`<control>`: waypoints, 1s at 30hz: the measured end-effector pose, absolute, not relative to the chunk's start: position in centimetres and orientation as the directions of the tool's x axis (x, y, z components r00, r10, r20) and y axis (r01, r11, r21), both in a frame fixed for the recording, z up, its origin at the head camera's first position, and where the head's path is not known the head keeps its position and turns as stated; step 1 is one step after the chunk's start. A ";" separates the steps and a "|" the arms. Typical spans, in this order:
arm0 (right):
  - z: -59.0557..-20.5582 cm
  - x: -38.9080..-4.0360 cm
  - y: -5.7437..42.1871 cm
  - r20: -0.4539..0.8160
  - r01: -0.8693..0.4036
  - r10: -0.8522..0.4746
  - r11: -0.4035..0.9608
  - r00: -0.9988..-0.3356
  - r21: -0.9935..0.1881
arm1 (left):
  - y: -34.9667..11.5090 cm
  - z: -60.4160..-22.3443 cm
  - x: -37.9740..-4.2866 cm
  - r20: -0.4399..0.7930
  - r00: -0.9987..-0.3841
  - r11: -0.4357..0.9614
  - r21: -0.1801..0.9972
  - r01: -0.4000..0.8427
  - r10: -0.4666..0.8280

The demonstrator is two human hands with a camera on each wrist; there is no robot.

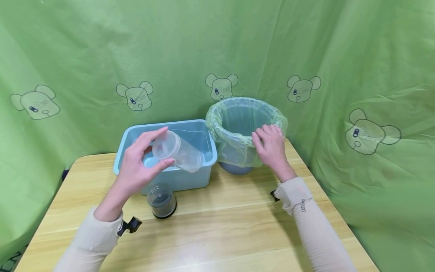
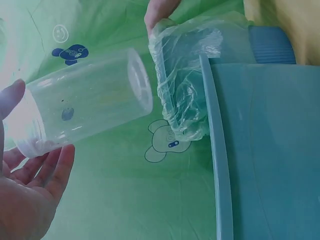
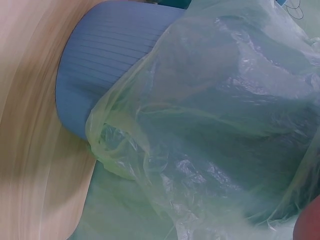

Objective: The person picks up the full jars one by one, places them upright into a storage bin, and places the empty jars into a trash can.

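Clear plastic cup (image 1: 183, 152), tilted, gripped in my left hand (image 1: 137, 160) | my right hand (image 1: 271, 145) gripping green liner (image 1: 234, 149) on bin (image 1: 234, 169) rim | blue tub (image 1: 192, 179) near worktop (image 1: 217, 234) far edge

Left sleeve (image 1: 83, 243): pale beige | right sleeve (image 1: 314, 230): pale beige, dark lettering (image 1: 303, 206) | black wrist fittings (image 1: 133, 225) | hands (image 1: 272, 146) bare

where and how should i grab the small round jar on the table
Probably round its side wall, thumb opposite fingers, coming from the near side: the small round jar stands upright on the table with its curved near wall exposed, while the blue tub close behind crowds the far side.
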State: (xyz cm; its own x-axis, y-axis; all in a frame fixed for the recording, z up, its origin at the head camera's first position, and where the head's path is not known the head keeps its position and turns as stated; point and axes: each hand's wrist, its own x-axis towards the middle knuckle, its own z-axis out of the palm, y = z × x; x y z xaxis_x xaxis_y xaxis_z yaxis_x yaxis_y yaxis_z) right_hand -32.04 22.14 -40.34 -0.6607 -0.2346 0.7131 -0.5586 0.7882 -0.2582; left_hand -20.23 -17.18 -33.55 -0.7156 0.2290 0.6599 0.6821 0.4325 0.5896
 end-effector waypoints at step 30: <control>-40.3 -32.1 22.0 0.727 -0.567 -0.223 0.779 -0.649 -0.268 | -9.8 -32.8 -27.1 0.632 -0.770 0.144 0.757 0.638 0.087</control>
